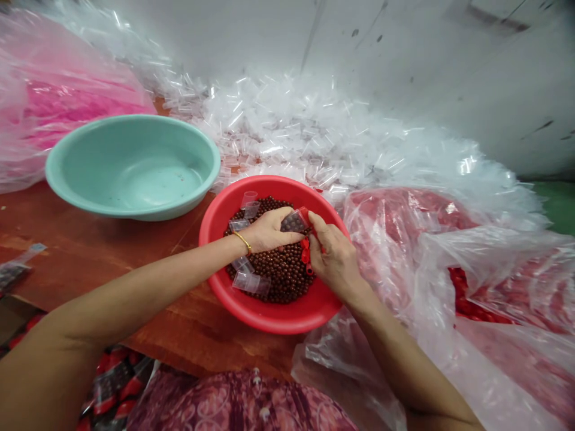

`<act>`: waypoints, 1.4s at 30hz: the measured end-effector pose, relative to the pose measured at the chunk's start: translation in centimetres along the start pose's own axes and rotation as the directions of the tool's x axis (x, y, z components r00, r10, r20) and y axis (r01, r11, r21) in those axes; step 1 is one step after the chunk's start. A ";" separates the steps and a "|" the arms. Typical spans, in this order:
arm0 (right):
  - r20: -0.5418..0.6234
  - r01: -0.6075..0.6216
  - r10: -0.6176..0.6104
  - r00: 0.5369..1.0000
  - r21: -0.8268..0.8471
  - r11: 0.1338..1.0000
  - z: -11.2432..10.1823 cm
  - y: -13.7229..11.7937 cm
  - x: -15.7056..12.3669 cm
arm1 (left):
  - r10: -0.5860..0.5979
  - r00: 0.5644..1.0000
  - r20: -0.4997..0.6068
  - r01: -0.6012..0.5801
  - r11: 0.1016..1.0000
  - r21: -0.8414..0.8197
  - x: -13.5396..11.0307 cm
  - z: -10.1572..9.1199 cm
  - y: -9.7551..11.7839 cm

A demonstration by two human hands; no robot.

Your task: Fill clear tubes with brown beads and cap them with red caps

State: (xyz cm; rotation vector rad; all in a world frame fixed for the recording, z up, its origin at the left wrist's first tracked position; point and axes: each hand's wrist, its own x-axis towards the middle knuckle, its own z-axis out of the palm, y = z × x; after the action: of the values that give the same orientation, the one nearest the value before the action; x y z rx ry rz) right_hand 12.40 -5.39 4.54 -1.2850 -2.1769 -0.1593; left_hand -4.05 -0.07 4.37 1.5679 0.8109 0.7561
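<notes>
At 9 o'clock from the red basin (269, 324), near the left border of the view, a clear item with dark contents (13, 274) lies near the edge of the reddish-brown counter (193, 323). At 10 o'clock, farther out, sits a translucent bag with pink contents (81, 105). At 8 o'clock, beyond the near edge of the counter, red-and-dark units (108, 389) are heaped. The teal basin (135, 158) stands at 10 o'clock, closer to the red basin, with small specks on its floor. Inside the red basin, between 7 and 11 o'clock, clear sleeves (252, 283) rest on a bed of brown beads (283, 272). The left grip (269, 232), with a gold bangle (243, 242) at the wrist, is closed above the beads, thumb and fingers around a dark-filled tube (294, 221). The tube is tilted, its red cap (304, 214) toward 2 o'clock. Below the cap, loose red caps (306, 251) lie on the beads. The right grip (336, 254) has its fingers bent, fingertips at the red cap; whether they pinch it cannot be told. From 12 to 2 o'clock, a pile of clear plastic pieces (287, 120) extends along the wall (381, 78). At 3 o'clock, translucent bags with red contents (404, 233) lie just beside the red basin.
</notes>
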 end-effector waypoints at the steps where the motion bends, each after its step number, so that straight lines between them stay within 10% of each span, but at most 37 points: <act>1: 0.002 -0.002 0.002 1.000 0.004 1.000 0.1 -0.2 0.0 | 0.004 1.000 -0.012 -0.004 1.000 0.026 0.0 0.0 -0.1; 14: -0.083 0.206 -0.199 0.976 0.078 0.975 -1.1 0.6 -1.0 | 0.035 0.998 0.058 -0.053 0.935 0.352 -0.4 -0.4 0.6; 22: -0.076 0.297 -0.291 0.954 0.088 0.951 -0.5 0.2 -0.7 | 0.114 0.993 0.032 -0.107 0.744 0.659 -0.5 -0.8 0.6; 28: -0.005 -0.062 0.070 0.998 0.395 0.916 -1.0 0.2 -0.4 | 0.032 0.996 0.083 -0.070 0.862 0.503 -0.5 -0.4 1.0; 33: 0.153 -0.435 0.479 0.864 0.705 0.560 0.2 -0.4 1.9 | -0.023 0.972 0.234 -0.117 0.814 0.569 -1.2 1.4 2.2; 38: 0.471 -0.627 0.482 0.739 0.742 0.235 1.1 -1.0 3.3 | 0.000 0.982 0.188 -0.138 0.676 0.724 -2.3 2.3 2.8; 42: 0.574 -0.710 0.453 0.682 0.668 0.223 1.4 -1.1 2.8 | 0.009 0.982 0.186 -0.154 0.599 0.786 -2.8 2.7 2.6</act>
State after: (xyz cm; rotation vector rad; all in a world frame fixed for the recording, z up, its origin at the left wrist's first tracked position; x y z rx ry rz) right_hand 9.85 -3.34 5.10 -1.3775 -1.3192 1.3642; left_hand -3.13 -4.17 6.46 2.4628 1.0320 0.2889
